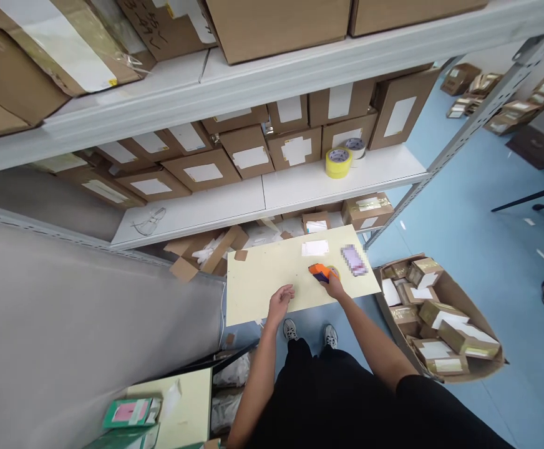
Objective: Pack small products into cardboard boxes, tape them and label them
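My right hand [334, 287] grips an orange and dark blue tape dispenser [320, 272] over the right half of a pale yellow board [262, 284]. A roll of tape shows at the dispenser's side, partly hidden by my fingers. To the left, my left hand [281, 302] hovers at the board's near edge with fingers loosely curled and apart, holding nothing. Beyond the dispenser lies a white label sheet [315, 248]. A phone-like object with a blurred purple face [354, 260] rests at the right end of the board. A small brown cardboard scrap [241, 255] sits near the far left corner.
Shelving [234, 198] with labelled cardboard boxes [248, 159] rises ahead. Yellow tape [338, 163] stands on its middle shelf. At right, a large carton [482, 312] holds several small parcels. An opened box [211, 249] is under the shelf; green packages [129, 413] lie at lower left.
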The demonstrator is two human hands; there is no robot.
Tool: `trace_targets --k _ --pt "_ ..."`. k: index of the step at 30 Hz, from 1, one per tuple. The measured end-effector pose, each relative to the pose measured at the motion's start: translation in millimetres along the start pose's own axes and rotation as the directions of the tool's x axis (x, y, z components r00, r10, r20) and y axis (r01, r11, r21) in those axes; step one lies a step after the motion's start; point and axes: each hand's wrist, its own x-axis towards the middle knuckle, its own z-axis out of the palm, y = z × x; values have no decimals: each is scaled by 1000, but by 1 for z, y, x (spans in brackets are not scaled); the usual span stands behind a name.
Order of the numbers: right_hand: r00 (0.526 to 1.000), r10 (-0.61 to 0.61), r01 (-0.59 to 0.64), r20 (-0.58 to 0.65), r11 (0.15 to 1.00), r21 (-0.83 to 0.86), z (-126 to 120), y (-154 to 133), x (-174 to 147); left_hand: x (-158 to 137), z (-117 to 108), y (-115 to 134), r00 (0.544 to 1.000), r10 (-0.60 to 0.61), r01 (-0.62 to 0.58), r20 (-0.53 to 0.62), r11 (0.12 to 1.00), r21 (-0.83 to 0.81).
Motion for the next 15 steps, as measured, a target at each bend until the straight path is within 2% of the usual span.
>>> trace_targets --k 2,5,8,11,15 --pt "992 -106 97 73 988 118 -8 -21 -10 6 0 16 999 50 -50 2 999 1" --pt "932 -318 246 176 909 336 -23 -59 -28 11 -9 51 986 165 -164 -15 986 14" --pt "884 -435 344 173 854 391 -38 -104 -44 9 -24 101 954 298 -297 -20 952 70" --pt "849 -507 421 150 820 388 -46 -148 -55 3 -42 154 893 447 -450 57 879 160" --pt "820 -543 463 184 816 345 -49 -192 -66 -1 -63 207 791 557 -610 252 748 260"
